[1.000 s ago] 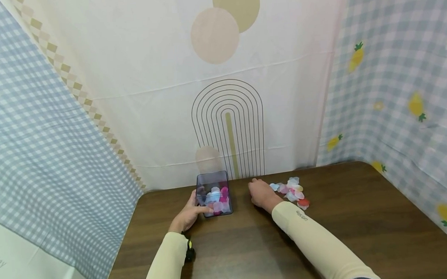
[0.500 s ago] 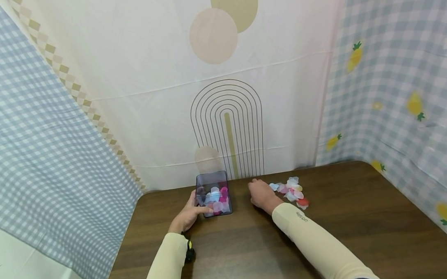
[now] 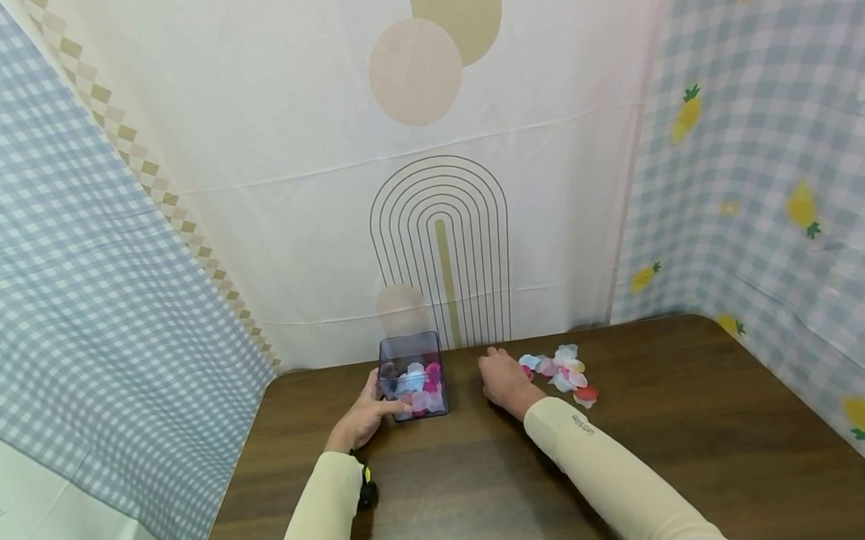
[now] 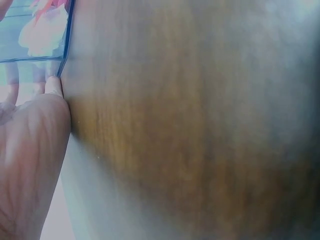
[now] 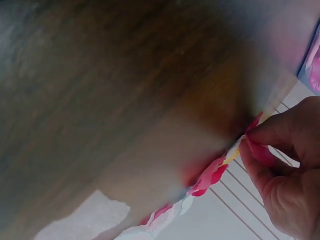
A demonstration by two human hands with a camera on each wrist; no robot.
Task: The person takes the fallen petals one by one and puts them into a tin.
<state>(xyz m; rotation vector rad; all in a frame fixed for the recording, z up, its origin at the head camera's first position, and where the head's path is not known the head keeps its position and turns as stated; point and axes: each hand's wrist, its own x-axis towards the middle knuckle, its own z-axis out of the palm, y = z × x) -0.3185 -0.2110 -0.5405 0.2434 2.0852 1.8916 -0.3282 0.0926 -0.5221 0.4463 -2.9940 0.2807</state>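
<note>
Near the back edge of the table, my left hand [image 3: 364, 415] grips a clear, dark-tinted plastic box [image 3: 409, 349], thumb over its near side and fingers along its left side. Pink, white and pale blue artificial petals [image 3: 416, 379] lie inside it. To the right of the box, my right hand [image 3: 506, 380] is low over the tabletop. The right wrist view shows its thumb and finger pinching a deep pink petal [image 5: 260, 153]. Beyond that hand, a string of overlapping petals [image 3: 566, 369] in white, pink, yellow and red lies on the wood.
The brown wooden table [image 3: 440, 476] ends at a pale printed curtain [image 3: 317, 250] behind the box. A checked cloth [image 3: 746, 235] with pineapples hangs on the right. Blue gingham cloth [image 3: 97, 297] borders the left side.
My right hand has shifted slightly to the left, and a deep pink petal now shows just at its right. The left hand and the box have stayed in place.
</note>
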